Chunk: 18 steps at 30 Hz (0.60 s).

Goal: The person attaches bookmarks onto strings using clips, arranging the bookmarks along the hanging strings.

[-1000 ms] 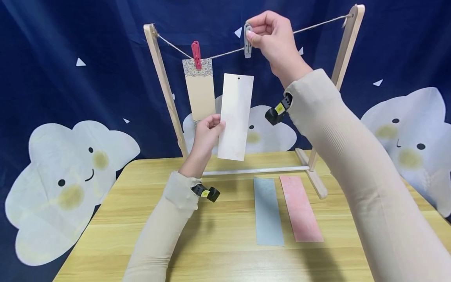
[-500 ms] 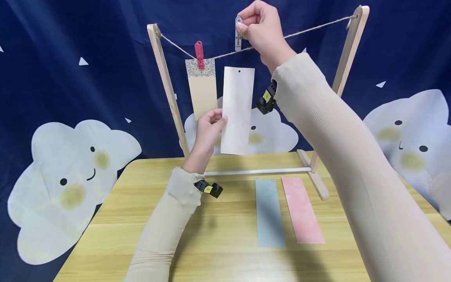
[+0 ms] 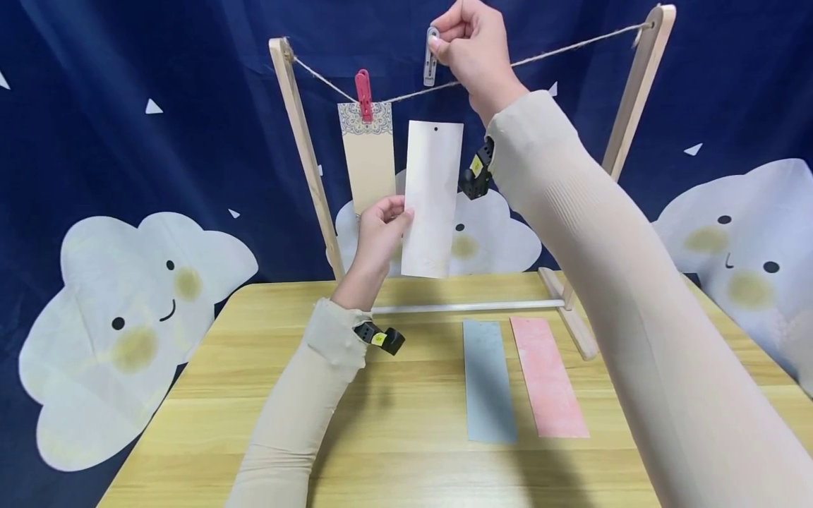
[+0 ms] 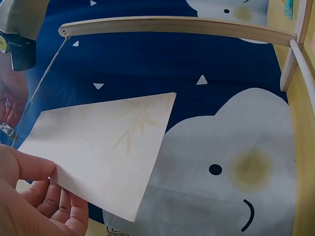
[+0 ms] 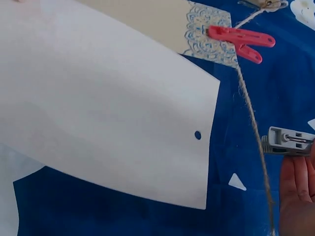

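Observation:
My left hand [image 3: 380,229] pinches a white bookmark [image 3: 434,197] by its left edge, below the line. The bookmark hangs upright, with a small punched hole near its top. A faint leaf print shows on it in the left wrist view. My right hand [image 3: 479,53] pinches a grey clothespin [image 3: 430,58] by its upper end, above the bookmark. Its lower tip is close to the twine [image 5: 253,123]; I cannot tell if they touch. The bookmark's top edge is apart from the twine. A red clothespin [image 3: 363,95] clips a patterned beige bookmark [image 3: 370,159] to the twine.
The twine runs between two wooden posts [image 3: 305,152] of a stand with a white bottom rod [image 3: 470,307]. On the wooden table [image 3: 406,466] lie a blue-grey bookmark [image 3: 488,374] and a pink bookmark [image 3: 547,374]. A dark blue curtain [image 3: 190,141] with clouds hangs behind.
My right hand has moved left and slightly up with the grey clothespin, now nearly over the white bookmark. My left hand has raised the bookmark a little. The last half second shows little motion.

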Available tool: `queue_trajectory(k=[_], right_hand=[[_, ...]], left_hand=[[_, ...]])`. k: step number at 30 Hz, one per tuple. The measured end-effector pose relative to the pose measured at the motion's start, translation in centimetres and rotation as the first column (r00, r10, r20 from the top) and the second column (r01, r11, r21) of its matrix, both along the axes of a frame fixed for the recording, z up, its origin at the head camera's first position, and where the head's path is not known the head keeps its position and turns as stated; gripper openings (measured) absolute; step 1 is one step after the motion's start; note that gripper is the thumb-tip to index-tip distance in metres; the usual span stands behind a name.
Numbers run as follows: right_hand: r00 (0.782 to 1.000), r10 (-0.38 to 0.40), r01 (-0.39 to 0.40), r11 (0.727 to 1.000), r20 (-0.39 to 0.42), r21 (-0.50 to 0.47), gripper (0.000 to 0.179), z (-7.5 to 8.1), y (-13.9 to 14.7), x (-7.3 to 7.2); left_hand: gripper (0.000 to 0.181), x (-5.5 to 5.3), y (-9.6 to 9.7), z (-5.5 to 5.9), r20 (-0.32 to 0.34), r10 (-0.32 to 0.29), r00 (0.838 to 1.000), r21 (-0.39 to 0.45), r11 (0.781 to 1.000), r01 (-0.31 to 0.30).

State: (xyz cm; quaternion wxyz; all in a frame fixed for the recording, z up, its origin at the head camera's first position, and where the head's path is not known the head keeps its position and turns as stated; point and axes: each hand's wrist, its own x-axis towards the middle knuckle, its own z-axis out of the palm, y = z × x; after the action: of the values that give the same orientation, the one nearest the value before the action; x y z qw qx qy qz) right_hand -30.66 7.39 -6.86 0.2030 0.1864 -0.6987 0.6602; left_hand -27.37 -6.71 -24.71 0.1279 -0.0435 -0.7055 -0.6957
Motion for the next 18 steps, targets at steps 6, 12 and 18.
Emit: queue_trajectory(k=[6, 12, 18], right_hand=[[1.0, 0.02, -0.02, 1.0, -0.002, 0.002, 0.008, -0.27, 0.28, -0.25], [0.999, 0.05, -0.05, 0.997, 0.004, 0.064, 0.013, -0.19, -0.08, -0.15], [0.998, 0.047, -0.05, 0.993, 0.036, 0.104, 0.012, -0.49, 0.25, -0.32]], left_hand=[[0.019, -0.11, -0.09, 0.02, 0.015, 0.011, 1.0, -0.002, 1.0, -0.011], [0.019, -0.15, -0.16, -0.18, 0.005, 0.016, 1.0, 0.008, 1.0, -0.016], [0.02, -0.15, -0.21, -0.45, -0.004, 0.014, 1.0, 0.009, 1.0, -0.014]])
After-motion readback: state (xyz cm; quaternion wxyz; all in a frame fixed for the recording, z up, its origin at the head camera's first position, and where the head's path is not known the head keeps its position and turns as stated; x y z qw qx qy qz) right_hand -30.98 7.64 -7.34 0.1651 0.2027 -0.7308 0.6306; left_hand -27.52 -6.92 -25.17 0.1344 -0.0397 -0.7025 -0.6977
